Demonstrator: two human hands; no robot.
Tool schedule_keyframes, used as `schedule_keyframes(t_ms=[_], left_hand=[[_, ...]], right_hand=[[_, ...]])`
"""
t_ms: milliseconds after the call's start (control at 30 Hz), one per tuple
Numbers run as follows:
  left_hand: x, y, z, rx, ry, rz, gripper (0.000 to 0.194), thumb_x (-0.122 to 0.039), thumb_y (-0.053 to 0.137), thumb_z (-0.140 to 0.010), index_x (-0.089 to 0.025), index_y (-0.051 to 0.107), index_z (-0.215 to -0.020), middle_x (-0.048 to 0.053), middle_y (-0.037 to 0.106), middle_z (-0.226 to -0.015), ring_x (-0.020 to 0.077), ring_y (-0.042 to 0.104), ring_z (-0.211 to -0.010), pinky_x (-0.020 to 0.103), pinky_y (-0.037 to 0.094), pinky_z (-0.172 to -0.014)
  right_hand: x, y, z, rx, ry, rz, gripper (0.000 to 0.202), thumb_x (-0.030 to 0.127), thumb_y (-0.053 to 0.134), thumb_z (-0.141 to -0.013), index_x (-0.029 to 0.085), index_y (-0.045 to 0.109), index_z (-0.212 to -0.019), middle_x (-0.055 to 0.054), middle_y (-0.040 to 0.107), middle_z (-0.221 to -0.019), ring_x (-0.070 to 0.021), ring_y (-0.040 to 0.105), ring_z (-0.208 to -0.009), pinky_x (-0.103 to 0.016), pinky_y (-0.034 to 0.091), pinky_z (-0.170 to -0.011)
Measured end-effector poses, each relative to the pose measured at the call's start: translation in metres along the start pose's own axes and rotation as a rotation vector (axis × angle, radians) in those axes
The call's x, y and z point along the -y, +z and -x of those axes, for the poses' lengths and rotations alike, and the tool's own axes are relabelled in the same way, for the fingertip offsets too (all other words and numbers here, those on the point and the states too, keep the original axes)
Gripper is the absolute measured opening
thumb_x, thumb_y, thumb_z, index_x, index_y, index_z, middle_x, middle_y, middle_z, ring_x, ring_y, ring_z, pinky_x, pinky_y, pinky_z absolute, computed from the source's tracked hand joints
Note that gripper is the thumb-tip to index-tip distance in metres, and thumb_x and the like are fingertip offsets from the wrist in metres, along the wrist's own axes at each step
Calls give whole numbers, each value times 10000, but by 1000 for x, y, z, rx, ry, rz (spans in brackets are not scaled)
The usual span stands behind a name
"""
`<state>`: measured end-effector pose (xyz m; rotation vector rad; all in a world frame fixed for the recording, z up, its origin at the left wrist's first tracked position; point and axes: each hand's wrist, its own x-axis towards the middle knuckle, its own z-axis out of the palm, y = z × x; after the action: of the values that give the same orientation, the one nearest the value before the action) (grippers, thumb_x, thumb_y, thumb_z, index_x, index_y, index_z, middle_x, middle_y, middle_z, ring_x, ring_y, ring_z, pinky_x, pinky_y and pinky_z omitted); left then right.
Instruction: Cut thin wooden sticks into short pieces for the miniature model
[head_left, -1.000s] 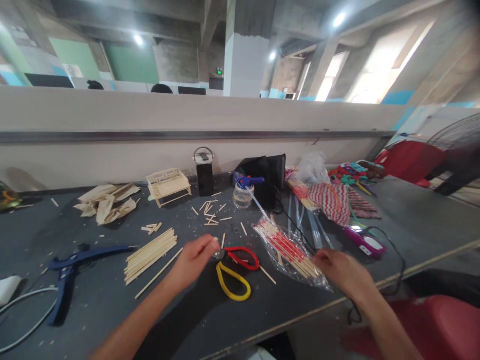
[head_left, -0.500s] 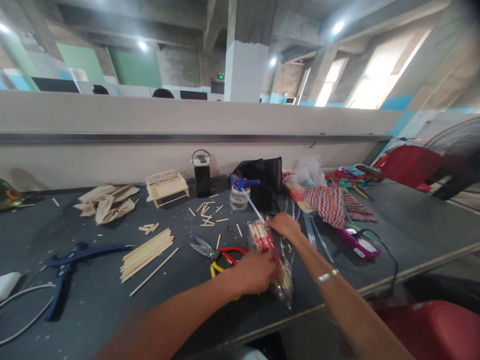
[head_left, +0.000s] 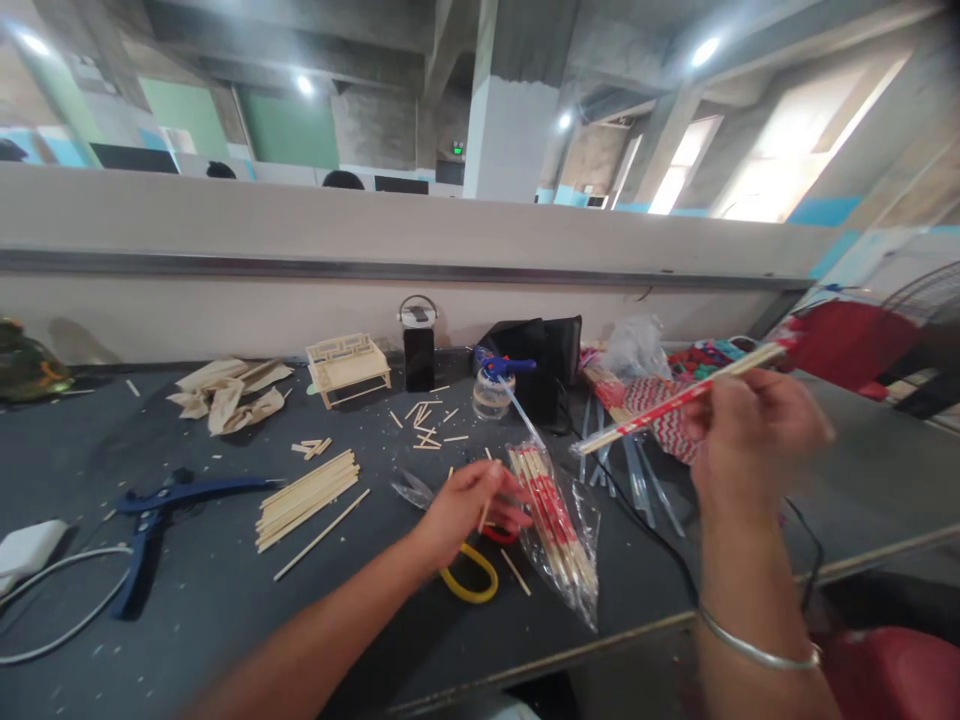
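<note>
A pair of chopsticks [head_left: 651,412] in a red-and-white wrapper is gripped in my right hand [head_left: 750,430], raised over the right side of the table and tilted up to the right. My left hand [head_left: 472,505] is open, its fingers loosely curled and apart, just left of a clear plastic bag [head_left: 589,600]. Several more wrapped chopsticks [head_left: 551,510] lie in that bag. Partly under my left hand are pliers with one red and one yellow handle [head_left: 472,585]. A bundle of bare sticks [head_left: 309,500] lies to the left, with a single stick [head_left: 322,535] beside it.
A small wooden bench model [head_left: 349,370] stands at the back beside a lamp [head_left: 418,345]. A blue glue gun [head_left: 506,366] rests on a glass jar [head_left: 493,398]. Blue clamp-like tool [head_left: 154,520] and crumpled paper [head_left: 229,395] lie left; glue sticks [head_left: 641,480] lie right.
My right hand has lifted a wrapped pair of chopsticks from the bag, up and to the right. My left hand has let go of the bag and moved slightly left.
</note>
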<state>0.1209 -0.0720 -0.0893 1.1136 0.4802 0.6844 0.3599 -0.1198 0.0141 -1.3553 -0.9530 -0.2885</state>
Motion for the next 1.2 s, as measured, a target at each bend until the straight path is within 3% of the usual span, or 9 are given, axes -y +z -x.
schedule_keyframes(t_ms=[67,167,300,433,600,733,933,1033,1200], left_hand=[[-16,-20,10,-79,1,135,349,-505,542,-843,-160,571,-884,76,684,-877,130,617,-611,241,458,-546],[-35,-57,26,-152,72,165,295,-433,601,-827,-140,621,-862,20,620,-755,48,462,-493,171,342,-455],[-51,-89,52,-266,107,-49,272,-331,715,-751,-155,684,-955,15,611,-779,62,470,-606,164,365,-539],[-49,-97,65,-260,167,-306,307,-347,724,-732,-151,708,-967,46,661,-841,117,525,-719,226,420,-675],[-29,-104,64,-344,185,-517,274,-396,698,-728,-127,706,-780,10,618,-675,128,503,-667,230,395,-630],[-16,-114,64,-368,171,-603,285,-406,658,-756,-130,713,-801,7,624,-662,129,504,-642,223,387,-609],[-4,-120,70,-332,97,-729,279,-388,612,-788,-138,736,-808,21,679,-702,155,557,-669,228,406,-635],[-1,-121,70,-333,89,-755,286,-385,599,-804,-134,736,-823,26,695,-732,161,574,-688,227,409,-643],[-2,-118,67,-340,50,-761,277,-386,620,-794,-143,738,-853,39,729,-803,182,615,-745,228,424,-660]], right_hand=[[29,11,20,5,96,-281,70,264,543,-799,212,506,-770,42,498,-547,-93,434,-388,-211,307,-347],[61,50,64,360,194,-366,94,287,572,-804,200,536,-796,50,551,-542,-81,455,-371,-187,329,-335],[75,104,120,684,20,-336,59,251,557,-801,198,542,-783,27,594,-677,-96,568,-559,-198,456,-502],[67,137,151,820,-88,-348,40,217,532,-781,197,540,-747,25,580,-692,-102,563,-604,-203,462,-563],[61,142,157,918,-147,-346,33,198,536,-796,202,551,-767,16,595,-707,-116,571,-644,-207,445,-589],[57,141,161,958,-232,-340,67,212,530,-843,201,577,-797,-2,603,-737,-126,569,-681,-226,447,-654],[30,147,193,1092,-215,-282,114,154,507,-809,200,599,-761,-13,630,-757,-137,596,-719,-230,455,-675],[31,147,186,1161,-205,-235,81,166,545,-784,195,607,-741,-1,629,-729,-126,579,-666,-225,445,-648],[58,143,150,974,-63,-344,191,324,539,-870,194,648,-956,-2,637,-758,-117,570,-657,-216,429,-605]])
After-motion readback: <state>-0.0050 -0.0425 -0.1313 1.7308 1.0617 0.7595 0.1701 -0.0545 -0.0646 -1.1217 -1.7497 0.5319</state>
